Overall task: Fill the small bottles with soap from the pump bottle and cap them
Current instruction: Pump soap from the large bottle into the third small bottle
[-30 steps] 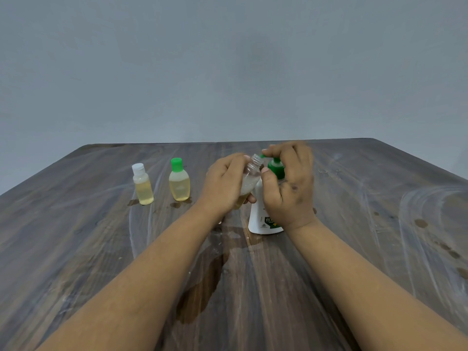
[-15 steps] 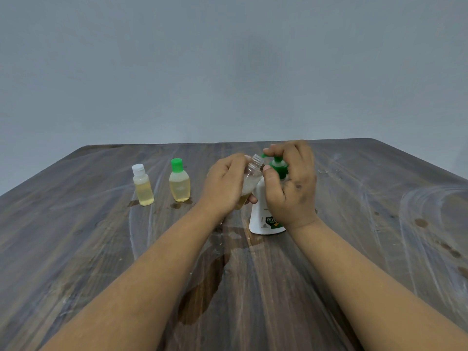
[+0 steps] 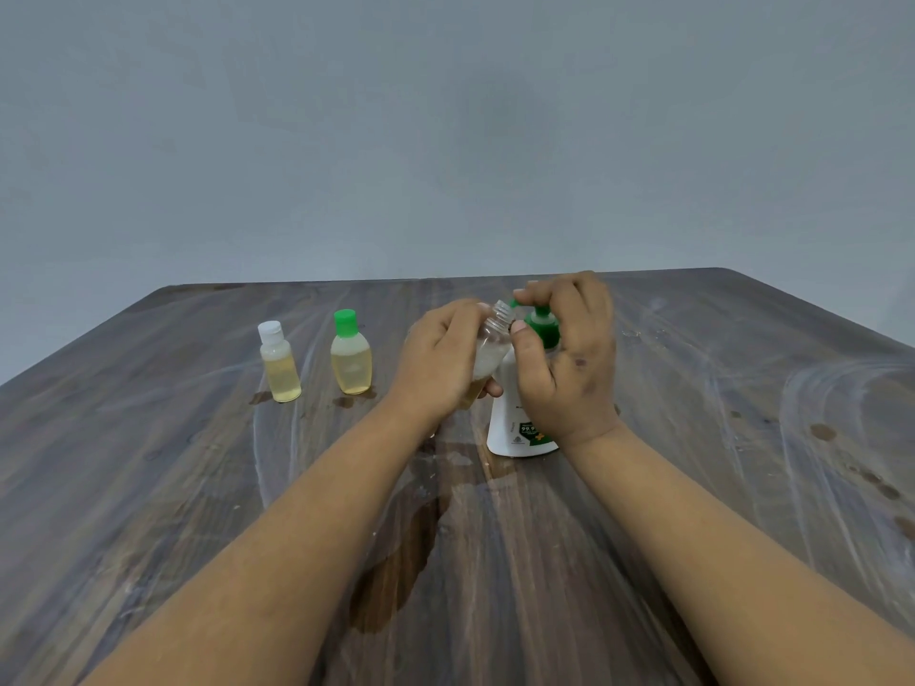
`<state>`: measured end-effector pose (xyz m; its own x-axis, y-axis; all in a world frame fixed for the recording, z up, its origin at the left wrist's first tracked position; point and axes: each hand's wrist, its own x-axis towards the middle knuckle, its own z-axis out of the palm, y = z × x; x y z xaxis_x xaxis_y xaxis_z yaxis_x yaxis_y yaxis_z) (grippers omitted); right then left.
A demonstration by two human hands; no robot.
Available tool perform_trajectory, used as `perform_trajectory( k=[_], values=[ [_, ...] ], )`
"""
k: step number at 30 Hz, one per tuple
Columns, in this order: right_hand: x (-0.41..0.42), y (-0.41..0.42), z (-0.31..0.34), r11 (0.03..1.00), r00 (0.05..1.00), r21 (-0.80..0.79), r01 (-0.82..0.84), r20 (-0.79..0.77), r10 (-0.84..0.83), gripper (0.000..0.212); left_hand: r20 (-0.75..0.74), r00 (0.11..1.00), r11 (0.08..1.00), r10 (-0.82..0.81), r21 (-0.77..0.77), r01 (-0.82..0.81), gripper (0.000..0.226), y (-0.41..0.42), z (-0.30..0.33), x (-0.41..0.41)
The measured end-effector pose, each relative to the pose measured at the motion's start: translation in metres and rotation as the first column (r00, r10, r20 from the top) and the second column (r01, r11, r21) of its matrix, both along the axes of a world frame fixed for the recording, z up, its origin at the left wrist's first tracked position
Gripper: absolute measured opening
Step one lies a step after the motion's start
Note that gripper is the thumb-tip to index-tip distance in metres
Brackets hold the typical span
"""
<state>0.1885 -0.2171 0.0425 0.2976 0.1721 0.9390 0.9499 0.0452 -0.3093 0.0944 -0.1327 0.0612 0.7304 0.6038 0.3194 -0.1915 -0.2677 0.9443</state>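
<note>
Clear bottle point(image 3: 492, 346) within left fingers point(image 3: 458, 319)

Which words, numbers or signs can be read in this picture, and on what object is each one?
"99.9": on the green badge low on the white pump bottle; its end is hidden behind the right hand.
The small print beside and under this badge is too blurred to read.
The small bottles show no text.

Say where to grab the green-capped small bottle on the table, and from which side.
Grip the green-capped bottle around its wide oval body, below the cap, coming from the near side. It stands upright, and the white-capped bottle stands apart on its left, so fingers should fit on either side. The cap is narrower and likely gives a weaker hold.
</note>
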Motion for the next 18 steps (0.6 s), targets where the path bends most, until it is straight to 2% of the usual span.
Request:
perform_trajectory(
  k=[3, 8, 15, 18],
  values=[
    [-0.0003, -0.0001, -0.0003, 1.000, 1.000, 0.001, 0.000, -0.005, 0.000, 0.022, 0.005, 1.000, 1.000, -0.003, 0.009, 0.003, 0.036, 0.0007, -0.0010, 0.0002],
    [-0.0013, -0.0022, -0.0033, 0.999, 1.000, -0.047, 0.002, 0.020, -0.001, 0.037, 0.017, 1.000, 1.000, -0.016, 0.001, 0.016, 0.044, -0.0001, -0.0009, 0.0010],
    [-0.0016, 0.0004, 0.0002, 0.999, 0.998, 0.035, -0.031, -0.055, 0.033, 0.024, -0.005, 1.000, 1.000, 0.004, 0.023, -0.004, 0.036, 0.0010, -0.0018, 0.0004],
    [-0.0015, -0.0001, 0.0005, 0.998, 0.997, 0.041, -0.042, -0.065, 0.045, 0.025, 0.003, 1.000, 0.999, -0.005, 0.033, 0.004, 0.036, 0.0011, -0.0021, 0.0001]
  ],
)
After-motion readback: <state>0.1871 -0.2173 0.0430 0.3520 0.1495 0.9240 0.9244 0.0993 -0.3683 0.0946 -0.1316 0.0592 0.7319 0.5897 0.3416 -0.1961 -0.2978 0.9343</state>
